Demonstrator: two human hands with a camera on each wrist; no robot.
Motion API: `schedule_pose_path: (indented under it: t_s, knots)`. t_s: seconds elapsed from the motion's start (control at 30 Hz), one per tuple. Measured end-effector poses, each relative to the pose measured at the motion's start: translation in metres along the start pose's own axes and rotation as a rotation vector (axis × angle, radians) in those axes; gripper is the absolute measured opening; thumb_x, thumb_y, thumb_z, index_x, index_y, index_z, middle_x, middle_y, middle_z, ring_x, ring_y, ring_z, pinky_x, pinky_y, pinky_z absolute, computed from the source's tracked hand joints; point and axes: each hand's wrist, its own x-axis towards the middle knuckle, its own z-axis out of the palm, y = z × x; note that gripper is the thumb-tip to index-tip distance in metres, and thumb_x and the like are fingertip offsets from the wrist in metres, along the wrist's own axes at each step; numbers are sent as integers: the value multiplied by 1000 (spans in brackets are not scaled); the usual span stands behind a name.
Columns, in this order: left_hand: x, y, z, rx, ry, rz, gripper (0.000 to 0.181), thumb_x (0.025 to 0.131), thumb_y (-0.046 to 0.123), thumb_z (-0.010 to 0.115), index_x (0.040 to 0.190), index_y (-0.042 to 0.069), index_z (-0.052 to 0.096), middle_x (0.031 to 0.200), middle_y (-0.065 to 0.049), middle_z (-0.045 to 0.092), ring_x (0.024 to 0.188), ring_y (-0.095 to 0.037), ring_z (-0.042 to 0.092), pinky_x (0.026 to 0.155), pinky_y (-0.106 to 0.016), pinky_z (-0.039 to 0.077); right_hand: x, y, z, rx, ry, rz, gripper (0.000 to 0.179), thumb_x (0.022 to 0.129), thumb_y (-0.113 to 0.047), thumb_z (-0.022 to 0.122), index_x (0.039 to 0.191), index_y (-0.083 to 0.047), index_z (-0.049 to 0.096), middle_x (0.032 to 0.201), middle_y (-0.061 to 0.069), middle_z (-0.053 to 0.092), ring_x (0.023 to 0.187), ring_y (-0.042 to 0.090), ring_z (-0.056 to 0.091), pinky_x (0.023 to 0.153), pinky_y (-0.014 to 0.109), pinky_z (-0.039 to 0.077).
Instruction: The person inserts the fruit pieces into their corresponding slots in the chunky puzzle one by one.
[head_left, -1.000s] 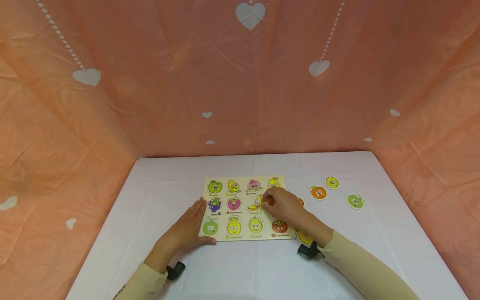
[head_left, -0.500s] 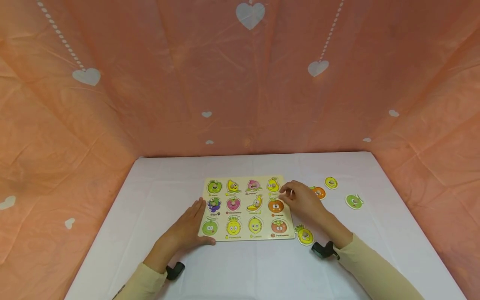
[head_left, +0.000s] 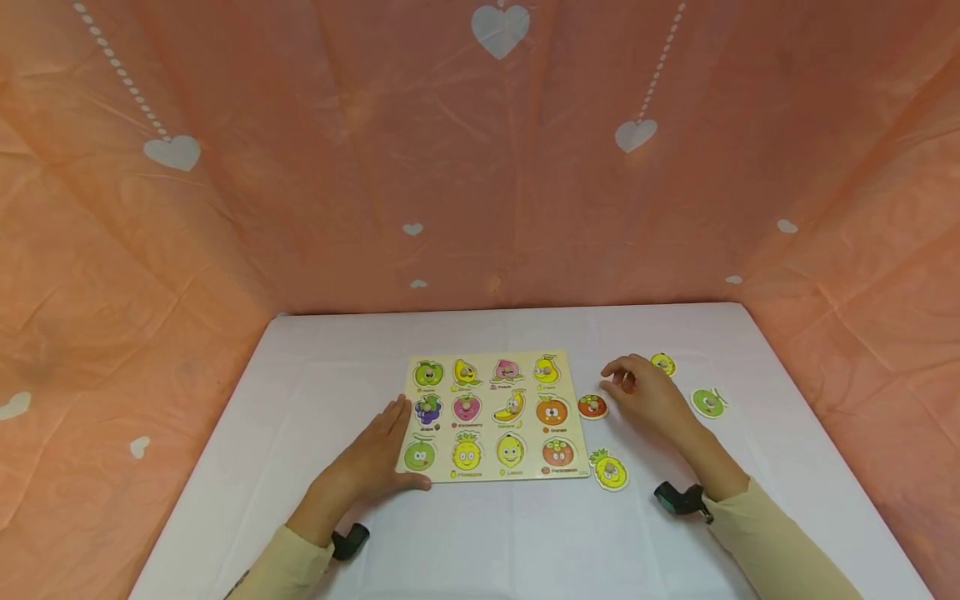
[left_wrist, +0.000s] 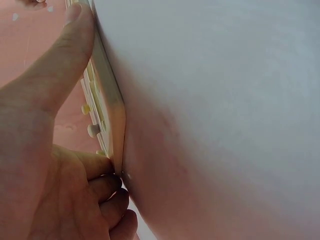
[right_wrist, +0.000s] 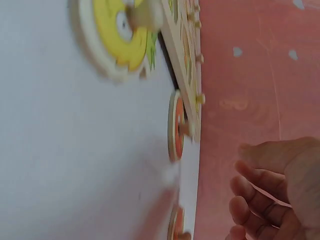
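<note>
A flat fruit board [head_left: 489,450] lies on the white worktop [head_left: 480,542], about midway between the left and right edges of this worktop and some way in from its far edge. The person's left hand [head_left: 375,457] is at the near left corner of the board: the fingers lie along the left side and the thumb touches the near side, so its grip is spread wide around this corner. The right hand [head_left: 654,402] is in the air to the right of the board, with fingers softly bent; its grip holds nothing, and a narrow gap stands between thumb and forefinger. Near it, just beside the right side of the board, lies a red fruit piece [head_left: 592,407] with a knob; if it touches the board, I cannot tell. A pineapple piece [head_left: 609,471] lies tilted next to the near right corner of the board. Toward the right edge of the worktop are a yellow round piece [head_left: 663,364], partly covered by the right hand, and a green melon piece [head_left: 708,403]. In the right wrist view, one more orange piece [right_wrist: 176,223] is cut by the lower border. Behind the far edge of the worktop hangs an orange cloth [head_left: 337,208] with pale hearts [head_left: 501,32].
</note>
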Motion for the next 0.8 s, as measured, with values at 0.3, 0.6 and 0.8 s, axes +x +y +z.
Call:
schedule_pose_path:
  t_s: [0.3,0.6,0.8]
  knots:
    - [-2,1,-1,-10,6,6,133,79,54,93,166,-12,17,176,-29,14,163,-45,17,132,-56,23,-9,26,-17,-32,64,-24,18,94,-7,83,109,-1,76,89,5,64,82,22,57,70,30,47]
    - [0,1,-1,-8,3,-8,133,79,54,93,166,-11,16,176,-28,13,164,-44,16,132,-56,23,-12,42,-25,-33,53,20,18,94,-7,82,109,1,76,94,8,66,85,24,59,69,29,49]
    - [-1,0,-1,-12,1,-3,133,79,54,92,166,-12,15,176,-29,13,164,-44,15,133,-56,21,-11,48,-26,-29,26,39,17,96,-6,79,110,2,76,94,9,65,85,23,58,68,29,48]
